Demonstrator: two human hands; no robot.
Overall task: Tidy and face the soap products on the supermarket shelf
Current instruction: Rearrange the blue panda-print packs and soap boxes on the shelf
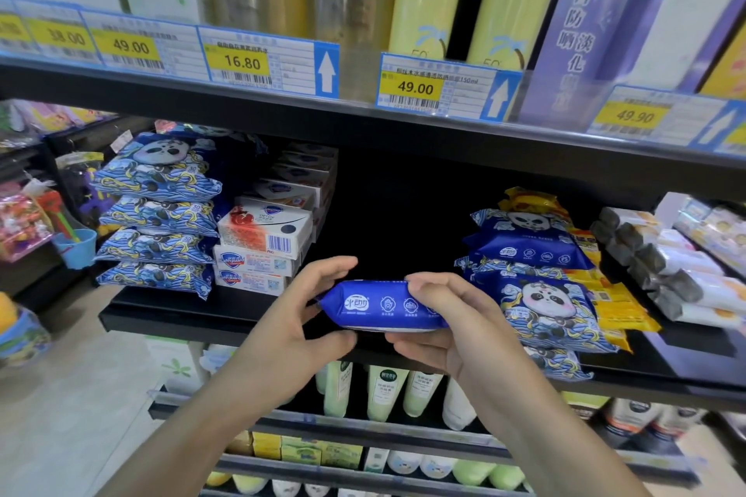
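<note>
I hold a blue panda-brand packet (379,305) flat in front of the black middle shelf (169,311), its long edge facing me. My left hand (298,319) grips its left end, thumb below and fingers curled above. My right hand (440,319) grips its right end the same way. White and red Safeguard soap boxes (262,242) are stacked left of the dark gap on the shelf. A pile of blue panda packets (157,214) lies further left. More panda packets (537,278) are stacked on the right, some tilted.
Yellow packets (613,307) and grey-ended white packs (662,274) lie at the right of the shelf. The shelf above carries price tags (242,63) and tall cans. Green and white tubes (383,391) stand on the shelf below. Toys (28,222) hang at far left.
</note>
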